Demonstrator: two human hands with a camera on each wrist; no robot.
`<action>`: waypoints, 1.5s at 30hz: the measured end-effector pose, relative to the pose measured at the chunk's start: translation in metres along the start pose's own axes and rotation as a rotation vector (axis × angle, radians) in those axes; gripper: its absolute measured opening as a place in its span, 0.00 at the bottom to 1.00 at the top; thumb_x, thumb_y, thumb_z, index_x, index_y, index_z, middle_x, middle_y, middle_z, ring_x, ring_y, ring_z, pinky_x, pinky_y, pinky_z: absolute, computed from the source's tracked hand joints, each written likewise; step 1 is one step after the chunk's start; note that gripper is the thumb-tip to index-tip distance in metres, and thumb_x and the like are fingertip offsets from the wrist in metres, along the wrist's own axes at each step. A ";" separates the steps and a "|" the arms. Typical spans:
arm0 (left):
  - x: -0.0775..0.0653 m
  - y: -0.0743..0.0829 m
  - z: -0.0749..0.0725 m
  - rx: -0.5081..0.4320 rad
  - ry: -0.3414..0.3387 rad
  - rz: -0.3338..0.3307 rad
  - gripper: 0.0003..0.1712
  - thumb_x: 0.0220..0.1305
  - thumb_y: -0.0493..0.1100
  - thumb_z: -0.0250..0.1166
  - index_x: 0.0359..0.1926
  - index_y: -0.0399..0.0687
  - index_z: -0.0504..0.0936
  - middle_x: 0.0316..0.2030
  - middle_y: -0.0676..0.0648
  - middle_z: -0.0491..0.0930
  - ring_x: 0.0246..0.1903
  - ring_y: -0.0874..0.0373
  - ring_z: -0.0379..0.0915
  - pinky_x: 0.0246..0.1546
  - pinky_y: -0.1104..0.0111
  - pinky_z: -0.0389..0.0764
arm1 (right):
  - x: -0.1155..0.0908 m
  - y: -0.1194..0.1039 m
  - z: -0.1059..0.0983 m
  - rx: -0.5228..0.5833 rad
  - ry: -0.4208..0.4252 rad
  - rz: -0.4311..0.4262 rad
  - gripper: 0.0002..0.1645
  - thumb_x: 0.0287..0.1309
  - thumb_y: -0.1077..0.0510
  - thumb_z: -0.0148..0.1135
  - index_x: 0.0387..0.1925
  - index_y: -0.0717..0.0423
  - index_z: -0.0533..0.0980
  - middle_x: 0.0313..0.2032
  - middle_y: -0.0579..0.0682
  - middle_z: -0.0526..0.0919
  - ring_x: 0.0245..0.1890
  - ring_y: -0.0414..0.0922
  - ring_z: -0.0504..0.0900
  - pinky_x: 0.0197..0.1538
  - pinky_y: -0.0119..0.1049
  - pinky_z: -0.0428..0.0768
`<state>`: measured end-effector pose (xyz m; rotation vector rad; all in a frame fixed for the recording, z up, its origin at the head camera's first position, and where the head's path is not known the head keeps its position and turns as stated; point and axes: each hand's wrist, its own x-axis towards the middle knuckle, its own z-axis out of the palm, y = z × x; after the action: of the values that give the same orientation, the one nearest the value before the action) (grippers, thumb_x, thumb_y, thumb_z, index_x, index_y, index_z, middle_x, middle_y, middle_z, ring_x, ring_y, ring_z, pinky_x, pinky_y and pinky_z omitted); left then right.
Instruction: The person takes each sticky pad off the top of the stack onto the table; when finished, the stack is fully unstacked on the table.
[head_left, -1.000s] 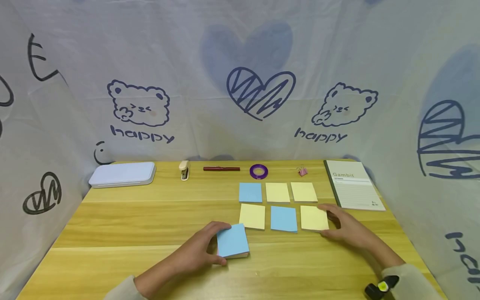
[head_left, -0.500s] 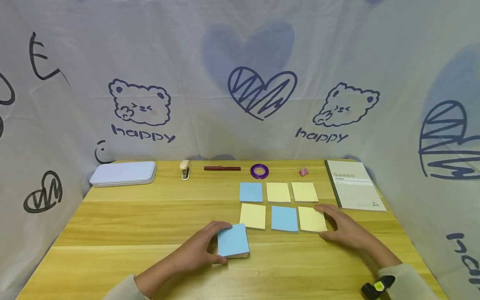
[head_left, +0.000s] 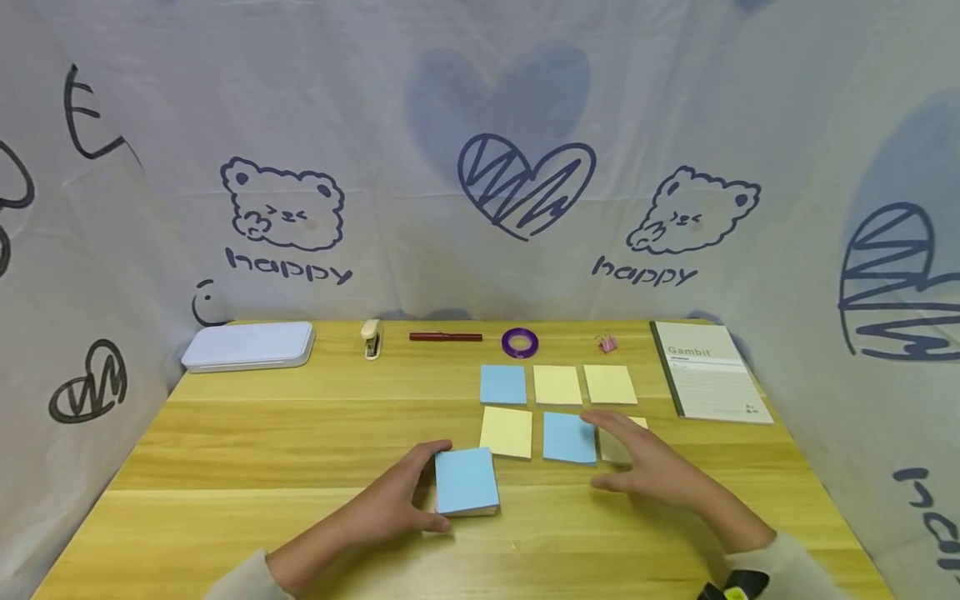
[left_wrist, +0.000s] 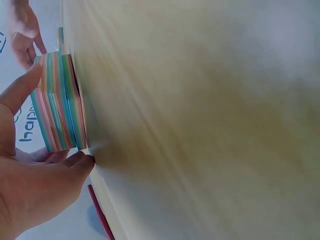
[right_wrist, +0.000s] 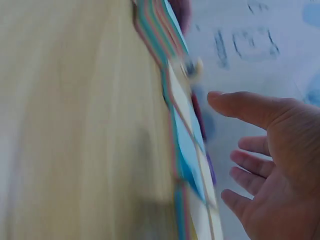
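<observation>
In the head view, my left hand (head_left: 393,497) spans the left side of a thick sticky note stack with a blue top (head_left: 466,482). Its thumb and fingers lie at opposite edges, the fingertips slightly past the corner. The left wrist view shows the stack's striped layers (left_wrist: 57,102) between thumb and fingers. My right hand (head_left: 656,467), fingers spread, reaches over the front row, fingertips at the right side of a blue sticky note pad (head_left: 567,438). It partly hides a yellow pad (head_left: 615,447). Left of these lies another yellow pad (head_left: 506,432).
A back row holds a blue pad (head_left: 503,385) and two yellow pads, one here (head_left: 557,385). Behind stand a white case (head_left: 249,346), stapler (head_left: 371,339), red pen (head_left: 446,337), purple tape roll (head_left: 520,342), pink binder clip (head_left: 607,343) and notebook (head_left: 711,371).
My right hand first nudged the right yellow pad left, then moved left off it to the middle blue pad. My left forefinger has shifted slightly off the blue-topped stack's corner.
</observation>
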<state>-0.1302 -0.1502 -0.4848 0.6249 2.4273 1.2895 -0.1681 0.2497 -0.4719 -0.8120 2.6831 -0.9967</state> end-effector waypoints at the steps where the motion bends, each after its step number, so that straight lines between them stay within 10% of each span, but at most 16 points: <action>1: 0.000 0.000 0.000 0.000 0.006 -0.007 0.60 0.51 0.47 0.83 0.77 0.37 0.58 0.73 0.37 0.63 0.74 0.39 0.57 0.72 0.41 0.60 | 0.004 -0.007 0.006 0.014 -0.021 0.002 0.53 0.56 0.48 0.78 0.77 0.57 0.62 0.75 0.62 0.63 0.73 0.67 0.63 0.69 0.70 0.65; 15: -0.002 0.001 -0.001 0.037 0.034 -0.046 0.51 0.53 0.48 0.82 0.72 0.40 0.65 0.68 0.40 0.71 0.71 0.41 0.63 0.70 0.41 0.64 | 0.051 -0.074 0.075 0.095 -0.130 -0.118 0.56 0.56 0.43 0.78 0.78 0.56 0.61 0.75 0.54 0.65 0.74 0.56 0.65 0.73 0.58 0.66; 28: -0.001 -0.001 -0.002 0.060 0.016 -0.021 0.51 0.54 0.49 0.82 0.72 0.39 0.65 0.67 0.40 0.72 0.70 0.41 0.65 0.69 0.41 0.66 | 0.060 -0.089 0.090 0.042 -0.090 -0.120 0.48 0.55 0.51 0.80 0.73 0.56 0.67 0.68 0.52 0.71 0.68 0.51 0.72 0.69 0.51 0.74; 45: -0.002 0.000 0.000 0.091 0.042 -0.025 0.49 0.52 0.44 0.82 0.71 0.40 0.67 0.68 0.40 0.71 0.71 0.41 0.64 0.71 0.43 0.64 | -0.002 -0.050 0.072 0.019 0.084 -0.054 0.46 0.53 0.51 0.80 0.71 0.52 0.70 0.68 0.45 0.72 0.68 0.53 0.72 0.68 0.58 0.73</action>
<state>-0.1285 -0.1508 -0.4847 0.5947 2.5309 1.1999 -0.1206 0.1795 -0.4946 -0.8612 2.7301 -1.0901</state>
